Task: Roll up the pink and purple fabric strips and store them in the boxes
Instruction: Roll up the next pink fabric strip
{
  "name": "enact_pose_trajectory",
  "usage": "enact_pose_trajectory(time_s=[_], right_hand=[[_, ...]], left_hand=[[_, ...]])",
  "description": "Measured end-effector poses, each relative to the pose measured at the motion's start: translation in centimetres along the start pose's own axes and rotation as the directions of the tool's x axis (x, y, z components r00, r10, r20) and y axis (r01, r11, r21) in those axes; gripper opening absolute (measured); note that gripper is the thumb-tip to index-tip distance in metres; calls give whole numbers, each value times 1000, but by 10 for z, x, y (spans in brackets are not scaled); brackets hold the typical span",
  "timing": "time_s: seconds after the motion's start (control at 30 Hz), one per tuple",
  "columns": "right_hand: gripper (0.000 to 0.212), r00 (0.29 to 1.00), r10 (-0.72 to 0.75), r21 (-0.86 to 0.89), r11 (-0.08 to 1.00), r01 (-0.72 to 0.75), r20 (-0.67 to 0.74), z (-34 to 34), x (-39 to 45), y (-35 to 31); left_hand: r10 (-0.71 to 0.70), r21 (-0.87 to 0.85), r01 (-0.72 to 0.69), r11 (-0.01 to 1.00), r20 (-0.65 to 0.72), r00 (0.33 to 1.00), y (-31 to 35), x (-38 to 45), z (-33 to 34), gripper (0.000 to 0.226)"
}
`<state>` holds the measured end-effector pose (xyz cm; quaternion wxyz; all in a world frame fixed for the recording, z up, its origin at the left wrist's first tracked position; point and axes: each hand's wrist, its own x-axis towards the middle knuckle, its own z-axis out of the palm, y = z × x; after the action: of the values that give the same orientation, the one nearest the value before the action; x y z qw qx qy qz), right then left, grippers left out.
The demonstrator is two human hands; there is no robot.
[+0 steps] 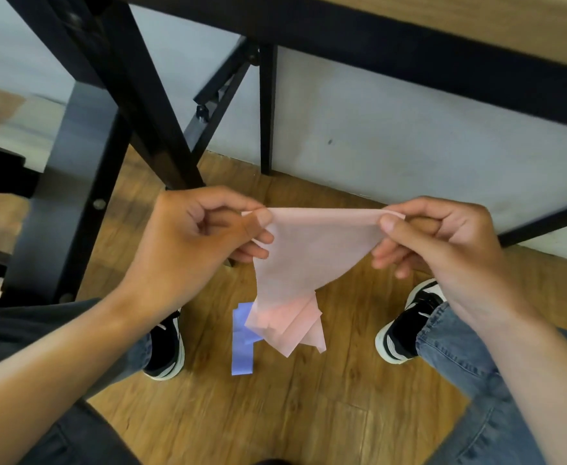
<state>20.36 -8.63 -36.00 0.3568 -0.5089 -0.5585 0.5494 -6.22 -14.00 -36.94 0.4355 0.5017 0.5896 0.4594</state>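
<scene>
Both hands were clamped on the thin pale pink fabric strip (312, 250): the left hand (188, 243) pinched its upper left corner between thumb and forefinger, and the right hand (443, 250) pinched its upper right corner likewise. Between the two hands, the strip's top edge ran taut and nearly level; its lower part narrowed and hung in loose folds above the wooden plank floor (292, 414). A flat purple fabric strip (241, 347) lay on the floor, partly behind the hanging folds, between two black-and-white shoes (168, 347). Black table legs (134, 95) stood beyond the left hand. Bare floor lay nearer the person.
</scene>
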Motion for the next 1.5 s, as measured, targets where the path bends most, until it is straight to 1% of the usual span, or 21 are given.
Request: enact_pose_trajectory(time_s=[0.07,0.13,0.2,0.27,0.33,0.4,0.5,0.57,0.7,0.8,0.87,0.93,1.0,1.07,1.1,1.17,1.27,1.3,1.4,1.43,1.5], right_hand=[[10,999,52,99,994,-53,8,0,1,0],[16,996,82,142,986,-85,27,1,2,0],[25,995,89,164,982,-95,42,2,3,0],[31,995,90,183,979,-95,38,3,3,-1],[26,997,70,154,985,-73,26,2,5,1],[19,998,49,114,992,-53,37,0,5,3],[28,999,14,5,1000,-14,44,-2,6,6],[29,999,-21,-86,996,24,35,-3,5,8],[17,990,-139,-328,936,127,-13,-1,4,14],[5,980,-199,-399,896,195,32,0,1,13],[3,968,-237,-479,842,248,84,0,0,12],[5,974,-212,-427,875,226,81,0,0,9],[7,988,-145,-278,948,155,56,0,-1,6],[5,994,-96,-132,986,102,57,-1,0,3],[3,995,-83,-70,994,87,57,-1,0,2],[10,997,-67,21,998,66,41,-2,2,0],[15,999,-34,101,994,32,16,-2,4,2],[16,1000,-20,117,993,18,14,-2,4,3],[33,998,42,103,994,-46,41,-5,7,6],[34,998,52,82,995,-56,47,-6,7,7],[25,999,28,-21,999,-27,32,-6,6,8]], left_hand=[[-43,-75,43,996,6,999,-1,1,-1,15],[-78,-138,80,987,19,997,-1,2,-3,17],[-67,-137,71,988,34,997,-1,1,-3,21],[-37,-107,38,994,12,999,0,0,-3,22],[-1,-75,-1,997,-34,999,-1,0,-3,17],[38,-16,-39,999,-66,997,-2,-1,-3,15],[73,58,-69,996,-66,995,-2,-1,-4,29],[101,122,-93,988,-66,993,-2,-1,-4,35],[223,338,-196,920,-41,974,-1,-4,-5,27],[302,463,-266,846,-4,953,-1,-4,-5,17],[298,500,-259,827,3,955,-1,-3,-6,13],[261,466,-232,854,1,965,-1,-4,-6,13],[202,353,-186,917,-7,979,0,-4,-5,12],[147,219,-138,966,-28,989,2,-2,-5,13],[124,160,-116,980,-41,991,2,-1,-6,15],[86,67,-82,994,-58,995,2,1,-7,19],[42,-26,-44,999,-77,996,0,1,-6,17],[43,-28,-45,999,-80,996,0,1,-4,17],[38,4,-38,999,-79,996,-3,2,-5,26],[37,35,-34,999,-69,997,-3,3,-6,30],[75,158,-69,985,-29,997,-3,3,-9,30]])
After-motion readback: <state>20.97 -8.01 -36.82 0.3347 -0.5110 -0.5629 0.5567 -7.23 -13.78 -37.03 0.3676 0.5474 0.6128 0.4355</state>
